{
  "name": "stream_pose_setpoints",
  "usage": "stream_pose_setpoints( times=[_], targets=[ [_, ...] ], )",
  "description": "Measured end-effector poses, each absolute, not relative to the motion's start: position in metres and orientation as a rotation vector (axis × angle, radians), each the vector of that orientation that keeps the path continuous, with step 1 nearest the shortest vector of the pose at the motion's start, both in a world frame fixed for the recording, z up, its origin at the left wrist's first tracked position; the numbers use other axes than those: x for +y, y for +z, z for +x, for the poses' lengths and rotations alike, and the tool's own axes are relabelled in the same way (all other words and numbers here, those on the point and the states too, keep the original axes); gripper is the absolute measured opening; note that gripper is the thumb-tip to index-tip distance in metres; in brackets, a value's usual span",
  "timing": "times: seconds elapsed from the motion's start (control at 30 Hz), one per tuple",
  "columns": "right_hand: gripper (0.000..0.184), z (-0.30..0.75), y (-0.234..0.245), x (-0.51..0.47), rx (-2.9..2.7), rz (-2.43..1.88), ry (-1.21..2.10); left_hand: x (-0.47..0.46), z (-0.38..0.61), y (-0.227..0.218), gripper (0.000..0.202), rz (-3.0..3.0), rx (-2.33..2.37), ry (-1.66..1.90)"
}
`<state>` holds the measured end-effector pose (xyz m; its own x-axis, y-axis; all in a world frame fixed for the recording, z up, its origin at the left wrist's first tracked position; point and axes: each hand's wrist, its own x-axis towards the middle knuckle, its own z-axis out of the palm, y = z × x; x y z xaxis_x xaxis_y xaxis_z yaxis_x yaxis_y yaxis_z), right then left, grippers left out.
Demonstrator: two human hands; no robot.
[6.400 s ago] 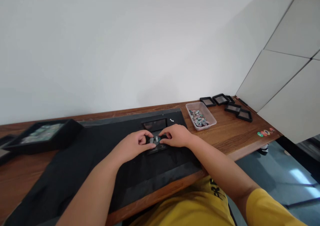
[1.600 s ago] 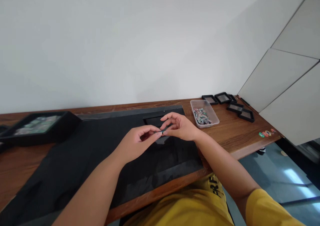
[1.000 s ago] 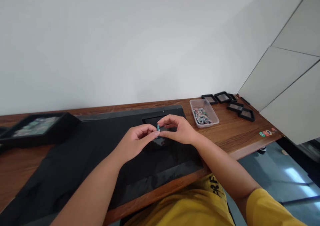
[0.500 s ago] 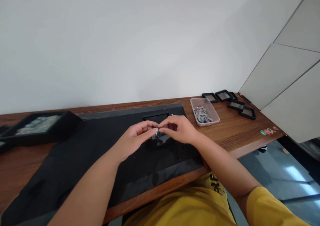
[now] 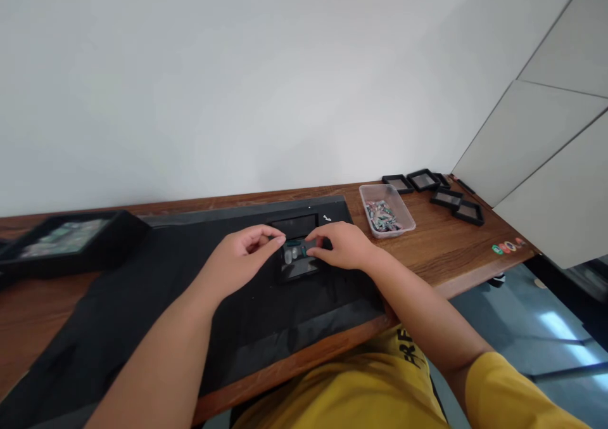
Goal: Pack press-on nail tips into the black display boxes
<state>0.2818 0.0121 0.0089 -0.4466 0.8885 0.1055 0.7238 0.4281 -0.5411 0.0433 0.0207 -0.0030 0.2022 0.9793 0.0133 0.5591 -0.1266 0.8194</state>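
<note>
A small black frame case [image 5: 299, 272] lies on the black mat [image 5: 142, 308] in front of me, with small pale and teal pieces [image 5: 293, 253] on it. My right hand [image 5: 342, 246] rests over the case's right side, fingertips curled down onto a teal piece. Just left of the case hovers my left hand [image 5: 242, 259], fingers bent and thumb near forefinger, with nothing visible in them. A second black frame [image 5: 295, 225] lies just behind the case.
A clear plastic tub [image 5: 386, 208] of small mixed pieces stands to the right on the wooden table [image 5: 456, 251]. Several black frame cases [image 5: 439, 191] lie at the far right corner. A black tray [image 5: 66, 242] sits at the left. Coloured stickers [image 5: 506, 247] mark the right edge.
Both hands held a small teal piece above the mat; they have since lowered to the case. The left hand has drawn away to the left, while the right stays on the piece.
</note>
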Motion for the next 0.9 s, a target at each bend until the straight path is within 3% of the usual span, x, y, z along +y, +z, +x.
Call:
stream_pose_setpoints(
  times=[0.37,0.9],
  targets=[
    [0.026,0.281,0.01,0.013,-2.297,-1.561,0.545,0.025,0.044,-0.019,0.055,2.045,1.592,0.473],
    [0.028,0.274,0.012,0.012,-2.308,-1.62,0.588,0.02,0.066,-0.013,0.042,2.048,1.675,0.538]
  ],
)
